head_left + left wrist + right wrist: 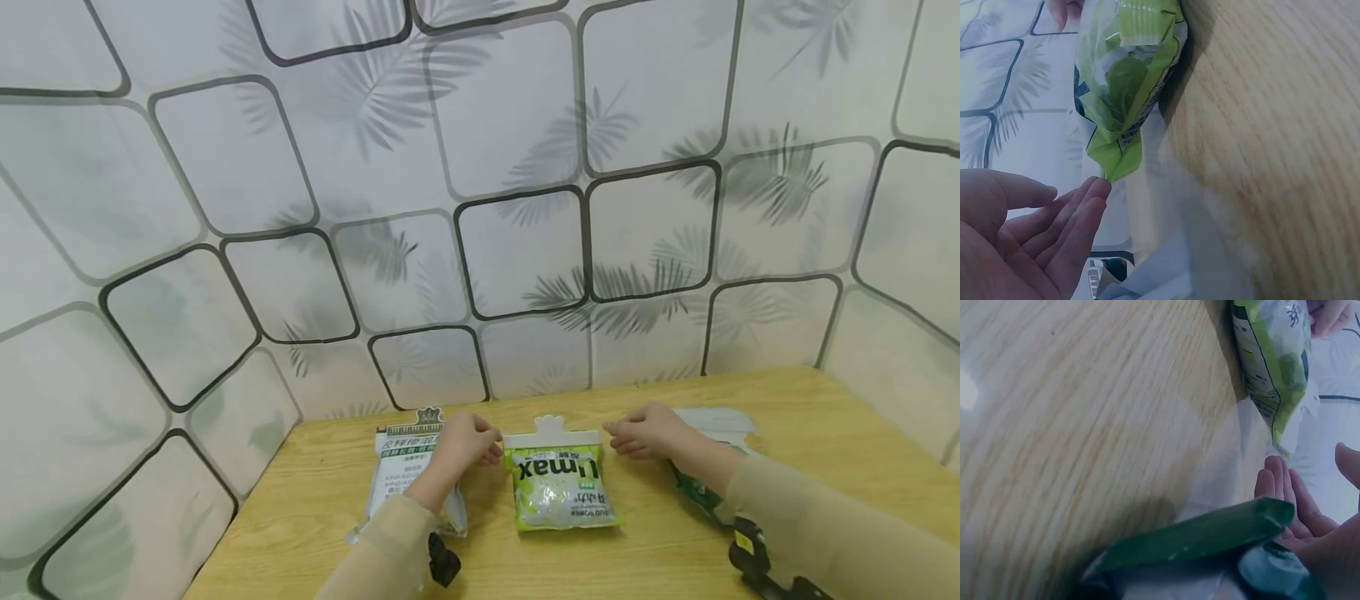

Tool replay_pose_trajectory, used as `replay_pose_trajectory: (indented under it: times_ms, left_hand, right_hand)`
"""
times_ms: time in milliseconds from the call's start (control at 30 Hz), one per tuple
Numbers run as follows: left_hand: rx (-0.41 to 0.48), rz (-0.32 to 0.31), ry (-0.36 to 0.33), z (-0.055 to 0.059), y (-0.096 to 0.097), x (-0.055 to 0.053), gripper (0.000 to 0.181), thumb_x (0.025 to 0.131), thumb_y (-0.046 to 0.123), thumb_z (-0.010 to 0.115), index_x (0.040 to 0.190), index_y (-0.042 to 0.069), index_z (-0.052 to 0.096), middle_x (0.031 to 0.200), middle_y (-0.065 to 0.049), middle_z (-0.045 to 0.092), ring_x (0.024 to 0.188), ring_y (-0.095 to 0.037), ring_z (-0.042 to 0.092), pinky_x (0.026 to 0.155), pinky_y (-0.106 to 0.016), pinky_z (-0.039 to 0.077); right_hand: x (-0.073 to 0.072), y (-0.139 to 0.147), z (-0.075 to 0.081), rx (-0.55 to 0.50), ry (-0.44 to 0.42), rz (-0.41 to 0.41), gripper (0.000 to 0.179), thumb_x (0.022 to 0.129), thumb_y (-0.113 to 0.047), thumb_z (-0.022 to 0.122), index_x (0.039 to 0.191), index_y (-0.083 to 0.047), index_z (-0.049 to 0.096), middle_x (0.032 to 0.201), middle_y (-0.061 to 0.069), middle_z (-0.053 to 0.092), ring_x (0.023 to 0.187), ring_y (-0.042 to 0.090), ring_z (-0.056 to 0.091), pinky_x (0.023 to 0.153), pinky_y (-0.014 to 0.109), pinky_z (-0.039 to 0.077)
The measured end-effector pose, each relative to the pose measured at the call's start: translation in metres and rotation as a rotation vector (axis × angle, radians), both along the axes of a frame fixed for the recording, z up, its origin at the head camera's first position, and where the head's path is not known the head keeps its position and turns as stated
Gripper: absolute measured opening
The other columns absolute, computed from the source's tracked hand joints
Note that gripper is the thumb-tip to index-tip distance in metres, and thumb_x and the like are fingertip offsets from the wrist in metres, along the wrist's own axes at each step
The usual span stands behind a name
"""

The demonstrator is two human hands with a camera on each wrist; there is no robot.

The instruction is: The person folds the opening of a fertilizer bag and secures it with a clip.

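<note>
A lime-green and white Umax bag (562,492) lies in the middle of the table, its printing upside down in the head view. A white sealing clip (551,432) with a shaped tab spans its far edge. My left hand (467,446) is at the clip's left end; in the left wrist view its straight fingertips (1100,187) are right at the bag's green corner, thumb apart. At the clip's right end is my right hand (648,432), its fingers (1279,478) extended close below the bag's other corner in the right wrist view.
A white and green bag (401,475) with a clip (420,423) along its top lies at left, partly behind my left forearm. To the right, a dark green and white bag (701,493) lies partly under my right arm. A patterned wall covering (525,250) rises behind the table.
</note>
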State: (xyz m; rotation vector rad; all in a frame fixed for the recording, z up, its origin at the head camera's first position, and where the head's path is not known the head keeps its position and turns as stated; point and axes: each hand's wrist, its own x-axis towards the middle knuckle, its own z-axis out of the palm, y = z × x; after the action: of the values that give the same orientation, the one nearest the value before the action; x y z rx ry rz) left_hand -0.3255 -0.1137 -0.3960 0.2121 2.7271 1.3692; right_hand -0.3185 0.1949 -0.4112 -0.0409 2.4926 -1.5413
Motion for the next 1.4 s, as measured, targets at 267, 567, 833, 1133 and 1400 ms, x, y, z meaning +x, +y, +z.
replay_pose_trajectory:
  times_ms: [267,567,833,1133,1400]
  left_hand:
    - [0.028,-0.007,-0.003,0.004,0.004,-0.004,0.023,0.103,0.007,0.061,0.099,-0.007,0.079,0.085,-0.018,0.080,0.072,-0.024,0.079,0.071,-0.039,0.070]
    - [0.108,-0.060,-0.027,0.003,0.015,-0.008,0.026,0.106,0.009,0.060,0.101,-0.010,0.078,0.088,-0.021,0.080,0.073,-0.025,0.080,0.071,-0.036,0.070]
    - [0.135,-0.083,-0.056,0.005,0.030,-0.008,0.027,0.106,0.011,0.061,0.103,-0.009,0.078,0.088,-0.021,0.080,0.074,-0.026,0.080,0.068,-0.033,0.069]
    - [0.122,-0.084,-0.048,0.006,0.046,-0.004,0.026,0.106,0.012,0.063,0.099,-0.007,0.080,0.085,-0.020,0.080,0.071,-0.024,0.079,0.063,-0.031,0.068]
    - [0.149,-0.116,-0.055,0.005,0.056,-0.004,0.025,0.106,0.011,0.063,0.100,-0.007,0.079,0.086,-0.019,0.080,0.073,-0.026,0.080,0.065,-0.031,0.068]
  right_hand:
    - [0.001,0.009,0.005,-0.009,-0.017,0.031,0.063,0.109,-0.029,0.061,0.132,0.029,0.053,0.119,0.035,0.073,0.109,0.040,0.077,0.093,0.044,0.067]
    - [0.005,0.022,0.012,-0.015,-0.025,0.081,0.064,0.110,-0.031,0.059,0.138,0.026,0.051,0.127,0.037,0.070,0.118,0.043,0.073,0.099,0.046,0.064]
    - [0.009,0.030,0.013,-0.029,-0.015,0.086,0.070,0.109,-0.029,0.059,0.141,0.031,0.041,0.127,0.037,0.070,0.117,0.043,0.073,0.098,0.045,0.065]
    - [0.006,0.043,0.013,-0.052,-0.012,0.099,0.065,0.110,-0.026,0.057,0.140,0.030,0.043,0.130,0.040,0.066,0.123,0.048,0.069,0.099,0.046,0.064]
    - [0.011,0.053,0.016,-0.061,-0.017,0.094,0.068,0.110,-0.028,0.057,0.142,0.030,0.041,0.134,0.040,0.064,0.126,0.048,0.067,0.099,0.042,0.065]
